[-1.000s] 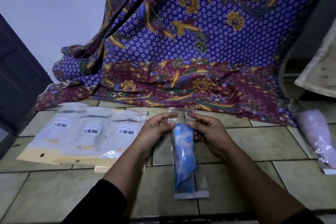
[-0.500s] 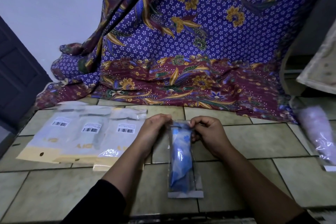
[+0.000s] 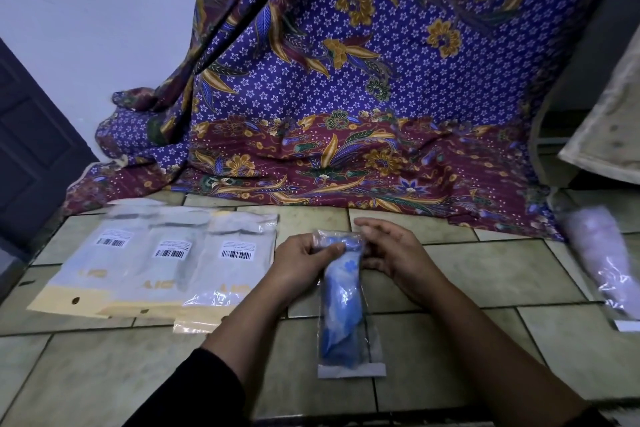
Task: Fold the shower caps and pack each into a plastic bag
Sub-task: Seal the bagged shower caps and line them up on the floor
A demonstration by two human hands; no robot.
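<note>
Person's kneeling or sitting at the tiled floor, both hands working at the top of a clear plastic bag w/ a folded blue shower cap already sitting inside it. Bag's lying lengthwise on the tiles, bottom end w/ its white strip pointing toward the person, top end lifted slightly into the hands. Left hand is pinching the bag's top edge, thumb lying across the plastic, fingers curled under, so that's a firm grasp on the bag. Right hand is sitting just beside the bag's top on the other side, fingers loosely spread and half open, fingertips near the plastic; can't tell if it's actually gripping anything. Black sleeve showing on the left forearm. Off to the left, three flat packets w/ barcode labels are lying overlapped in a row on the tiles, yellowish strips at their near ends. Far right, another clear bag w/ a pale pink shower cap is lying on the floor, well apart from the hands. Behind everything, a purple and maroon batik cloth is draping down onto the floor.
</note>
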